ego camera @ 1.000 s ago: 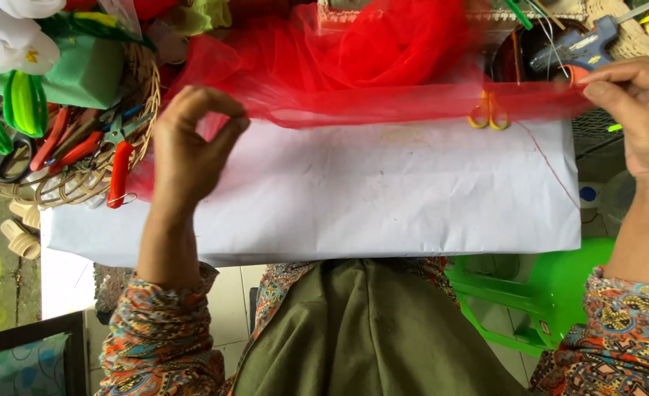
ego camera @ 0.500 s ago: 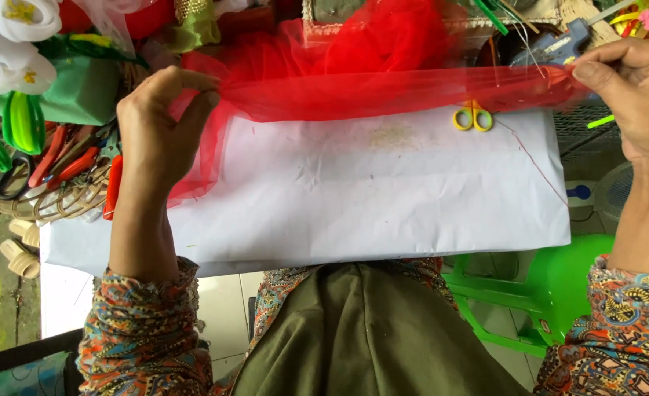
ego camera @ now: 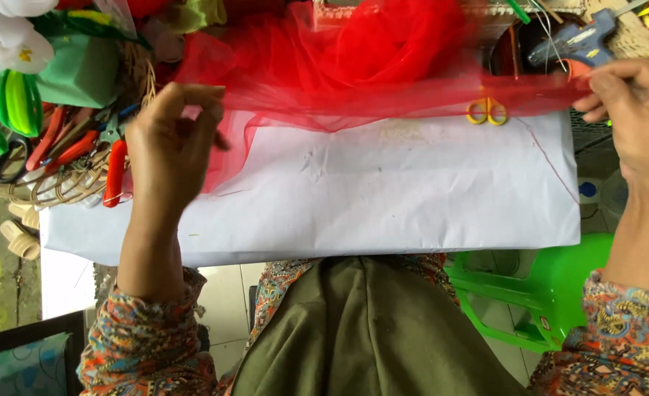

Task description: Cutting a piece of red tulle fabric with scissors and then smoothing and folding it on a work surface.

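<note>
yellow-handled scissors (ego camera: 487,111) on white paper-covered table (ego camera: 383,198); blue glue gun (ego camera: 575,42) far right; wicker basket (ego camera: 60,183) with red-handled pliers (ego camera: 115,172) left; green plastic stool (ego camera: 552,282) below.

No packages, signs or screens in view. One possible label: small white sticker (ego camera: 547,323) on the green plastic stool's leg, below the bench's near right corner; print unreadable.

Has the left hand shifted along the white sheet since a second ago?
Yes. The left hand has moved left, away from the yellow scissors and nearer the white sheet's left edge, with the red netting.
</note>
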